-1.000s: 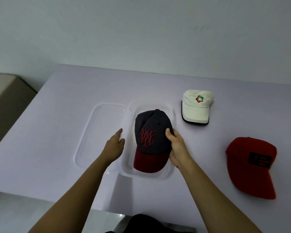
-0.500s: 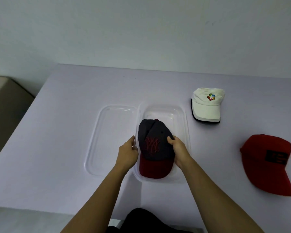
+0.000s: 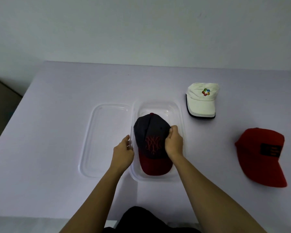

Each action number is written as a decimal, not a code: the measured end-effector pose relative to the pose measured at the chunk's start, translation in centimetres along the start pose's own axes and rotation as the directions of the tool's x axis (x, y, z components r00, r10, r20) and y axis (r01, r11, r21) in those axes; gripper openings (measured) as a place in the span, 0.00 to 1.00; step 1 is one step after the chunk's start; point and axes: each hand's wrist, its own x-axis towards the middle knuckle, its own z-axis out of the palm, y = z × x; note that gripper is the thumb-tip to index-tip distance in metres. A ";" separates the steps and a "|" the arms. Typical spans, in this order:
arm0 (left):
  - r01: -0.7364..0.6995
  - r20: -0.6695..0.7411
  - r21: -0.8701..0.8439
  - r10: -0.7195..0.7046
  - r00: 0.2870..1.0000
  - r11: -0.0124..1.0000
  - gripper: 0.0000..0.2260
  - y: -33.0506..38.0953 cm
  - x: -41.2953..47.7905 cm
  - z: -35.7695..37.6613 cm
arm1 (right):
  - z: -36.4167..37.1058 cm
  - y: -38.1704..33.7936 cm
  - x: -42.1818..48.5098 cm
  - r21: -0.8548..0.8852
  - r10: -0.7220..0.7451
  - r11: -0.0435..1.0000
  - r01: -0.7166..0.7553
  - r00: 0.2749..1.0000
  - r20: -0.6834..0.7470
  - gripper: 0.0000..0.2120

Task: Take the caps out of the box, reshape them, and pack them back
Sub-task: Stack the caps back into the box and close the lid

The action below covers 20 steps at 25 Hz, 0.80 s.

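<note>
The dark cap (image 3: 151, 138) is being gripped at its right edge by the right hand (image 3: 173, 143) inside the clear box (image 3: 181, 115); the box's left rim is being pinched by the left hand (image 3: 123, 153). Bare table (image 3: 57, 132) is lying left.

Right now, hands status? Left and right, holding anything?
Left hand: loosely curled at the clear box's left wall, holding nothing that shows.
Right hand: closed on the dark cap, pinching its crown.

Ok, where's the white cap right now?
The white cap lies on the table, far right of the clear box and beyond the red cap.
</note>
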 end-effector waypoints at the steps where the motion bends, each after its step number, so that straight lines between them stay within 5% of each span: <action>1: 0.003 0.001 0.011 -0.003 1.000 1.000 0.23 0.1 -0.1 0.0 | -0.4 0.1 0.1 -0.074 -0.016 0.997 0.019 0.999 0.051 0.08; 4: -0.122 -0.123 0.150 0.141 0.982 0.981 0.25 1.2 -0.7 0.4 | -0.9 0.0 0.6 -0.226 0.034 0.974 0.015 0.977 0.209 0.10; 7: -0.360 -0.149 0.195 0.390 0.909 0.912 0.22 3.6 -0.1 1.1 | -1.4 0.0 0.8 -0.156 0.166 0.979 -0.134 0.962 0.217 0.11; 11: -0.330 0.065 0.270 0.325 0.944 0.905 0.22 4.9 3.0 2.5 | -1.7 -0.6 0.4 0.079 0.179 0.975 -0.206 0.948 0.262 0.21; 15: -0.358 0.179 0.185 0.327 0.928 0.915 0.22 4.2 4.6 2.8 | -2.3 -1.6 1.3 -0.211 0.068 0.977 -0.006 0.956 0.285 0.19; 18: -0.315 0.094 0.090 0.307 0.947 0.945 0.20 4.5 4.8 2.4 | -3.3 -1.9 2.3 -0.364 -0.014 0.925 0.110 0.966 0.256 0.17; 20: -0.291 0.046 0.184 0.287 0.957 0.939 0.19 4.7 5.0 2.6 | -4.1 -2.2 2.7 -0.484 -0.059 0.857 0.176 0.967 0.248 0.16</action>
